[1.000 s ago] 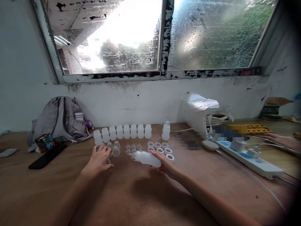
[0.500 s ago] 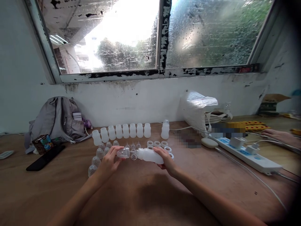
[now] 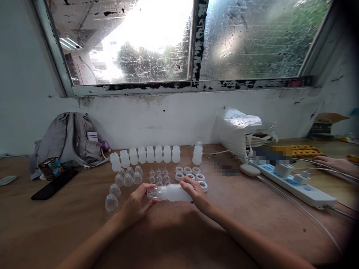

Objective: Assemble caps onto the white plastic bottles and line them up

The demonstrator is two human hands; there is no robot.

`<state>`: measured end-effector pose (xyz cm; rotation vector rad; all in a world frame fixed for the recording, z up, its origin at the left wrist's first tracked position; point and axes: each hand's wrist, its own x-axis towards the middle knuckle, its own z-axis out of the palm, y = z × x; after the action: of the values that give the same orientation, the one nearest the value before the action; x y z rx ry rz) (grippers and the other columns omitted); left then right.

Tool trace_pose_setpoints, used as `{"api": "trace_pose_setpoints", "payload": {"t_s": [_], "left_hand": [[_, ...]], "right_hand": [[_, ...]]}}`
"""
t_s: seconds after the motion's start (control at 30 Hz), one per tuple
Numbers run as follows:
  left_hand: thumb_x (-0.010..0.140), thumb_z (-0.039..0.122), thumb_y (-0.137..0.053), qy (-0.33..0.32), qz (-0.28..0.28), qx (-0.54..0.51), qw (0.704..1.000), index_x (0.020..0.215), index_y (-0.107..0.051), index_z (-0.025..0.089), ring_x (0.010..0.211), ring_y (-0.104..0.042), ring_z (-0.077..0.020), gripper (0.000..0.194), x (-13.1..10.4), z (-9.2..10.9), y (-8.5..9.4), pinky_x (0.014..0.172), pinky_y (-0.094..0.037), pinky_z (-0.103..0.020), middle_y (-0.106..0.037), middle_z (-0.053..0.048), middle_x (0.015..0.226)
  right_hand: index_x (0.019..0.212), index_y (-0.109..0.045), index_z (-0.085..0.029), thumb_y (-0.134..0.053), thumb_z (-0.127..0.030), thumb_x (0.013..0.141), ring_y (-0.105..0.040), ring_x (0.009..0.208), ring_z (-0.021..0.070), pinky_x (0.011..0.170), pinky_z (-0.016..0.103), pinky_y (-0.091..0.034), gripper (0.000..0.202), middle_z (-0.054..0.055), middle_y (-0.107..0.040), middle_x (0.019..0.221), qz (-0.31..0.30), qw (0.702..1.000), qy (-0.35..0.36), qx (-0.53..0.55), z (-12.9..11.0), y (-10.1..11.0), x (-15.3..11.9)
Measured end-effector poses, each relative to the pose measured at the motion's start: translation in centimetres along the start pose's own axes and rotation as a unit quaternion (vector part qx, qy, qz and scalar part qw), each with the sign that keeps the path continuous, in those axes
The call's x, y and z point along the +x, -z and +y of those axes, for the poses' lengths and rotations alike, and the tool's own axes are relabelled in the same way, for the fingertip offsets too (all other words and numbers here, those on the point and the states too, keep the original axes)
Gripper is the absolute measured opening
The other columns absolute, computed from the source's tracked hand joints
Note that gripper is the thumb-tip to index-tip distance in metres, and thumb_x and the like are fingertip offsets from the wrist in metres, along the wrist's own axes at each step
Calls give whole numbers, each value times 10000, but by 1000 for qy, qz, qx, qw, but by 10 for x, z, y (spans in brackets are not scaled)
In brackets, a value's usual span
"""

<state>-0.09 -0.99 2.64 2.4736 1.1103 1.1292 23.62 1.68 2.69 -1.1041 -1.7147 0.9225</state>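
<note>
Head view | my left hand (image 3: pixel 137 203) pinches clear cap (image 3: pixel 157 193), right hand (image 3: pixel 198 197) wraps held bottle (image 3: pixel 178 192) | one capped bottle (image 3: pixel 197 154) looks done | eight bodies (image 3: pixel 150 154), loose caps (image 3: pixel 128 180), teats (image 3: pixel 159 173), rings (image 3: pixel 203 189) remain

Two slender, bare forearms (image 3: pixel 103 240) with bare left hand (image 3: pixel 137 204) and right hand (image 3: pixel 198 195)

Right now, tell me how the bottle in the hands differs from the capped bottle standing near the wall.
The held bottle lies sideways, its clear cap pointing left; the standing bottle is upright, cap end up.
The left fingers and right fingers grip the held bottle; the standing bottle rests untouched on the table.
Both have frosted white bodies and clear tops.
</note>
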Motion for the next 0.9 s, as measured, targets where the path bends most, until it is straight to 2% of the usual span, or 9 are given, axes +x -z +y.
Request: {"api": "trace_pose_setpoints", "payload": {"t_s": [0.13, 0.33, 0.47, 0.67, 0.9], "left_hand": [[812, 313, -473, 4, -5, -8, 1000, 1089, -442, 183, 845, -540, -164, 308, 0, 0, -1, 752, -465, -298, -562, -68, 996], [801, 304, -489, 6, 2, -14, 1000, 1079, -454, 183, 852, -550, -166, 305, 0, 2, -1, 758, -462, -292, -577, -62, 994], [780, 307, -520, 18, 18, -41, 999, 1040, -478, 173, 830, -562, -164, 296, -1, 6, -4, 745, -468, -281, -588, -62, 966], [755, 284, -550, 60, 13, -139, 988, 1005, -477, 163, 787, -577, -153, 287, -3, 10, -10, 716, -484, -256, -591, -54, 899], [734, 250, -573, 38, 13, -158, 987, 1011, -497, 157, 769, -572, -152, 302, -7, 4, -13, 684, -478, -239, -585, -60, 905]], "right_hand": [[632, -454, -182, -322, -414, 835, -419, 548, 110, 455, 206, -318, 336, -15, -424, 597, 23, 998, 56, -22, 1, 1, -1], [643, -458, -179, -256, -421, 857, -407, 516, 109, 465, 220, -294, 381, -10, -434, 576, 40, 994, 102, -19, 3, -1, -4], [656, -468, -179, -240, -418, 863, -411, 512, 111, 467, 224, -294, 390, -7, -442, 574, 39, 992, 118, -22, 6, -3, -6], [683, -486, -177, -252, -386, 863, -420, 515, 115, 477, 230, -301, 362, -3, -459, 587, 35, 988, 145, -37, 9, -3, -10], [683, -500, -177, -267, -361, 846, -450, 526, 126, 493, 240, -314, 339, 4, -491, 589, 23, 983, 173, -53, 9, -2, -11]]}}
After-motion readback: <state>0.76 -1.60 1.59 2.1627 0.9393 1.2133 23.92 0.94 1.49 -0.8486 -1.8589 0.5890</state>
